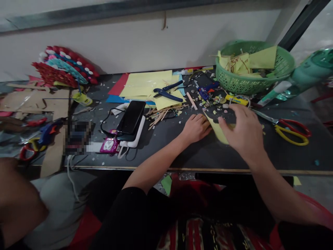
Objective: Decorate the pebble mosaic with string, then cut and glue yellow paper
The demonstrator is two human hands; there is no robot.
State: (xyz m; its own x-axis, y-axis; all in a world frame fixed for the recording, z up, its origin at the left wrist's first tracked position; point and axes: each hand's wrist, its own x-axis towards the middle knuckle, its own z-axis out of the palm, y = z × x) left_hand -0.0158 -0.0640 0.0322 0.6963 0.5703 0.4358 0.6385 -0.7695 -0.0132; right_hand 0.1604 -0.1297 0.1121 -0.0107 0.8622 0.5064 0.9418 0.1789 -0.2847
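Observation:
A piece of yellow paper (pixel 220 132) lies on the dark table between my two hands. My left hand (pixel 197 127) rests with curled fingers against its left edge, and its fingertips are partly hidden. Over the paper's right side is my right hand (pixel 246 133), thumb and fingers apart, with nothing visible between them. A pink stick-like piece (pixel 191 101) lies just beyond my left hand. Beyond my right hand is a yellow-handled cutter (pixel 237 100), and to its right lie scissors (pixel 292 132) with red and yellow handles.
A green basket (pixel 231 81) holds paper scraps beside a green bottle (pixel 309 71). Blue-handled pliers (pixel 168 93) lie on yellow sheets (pixel 142 81) near thin wooden sticks (pixel 162 116). A phone (pixel 131 116) rests on a white power bank. Another person's arm (pixel 18 201) is at left.

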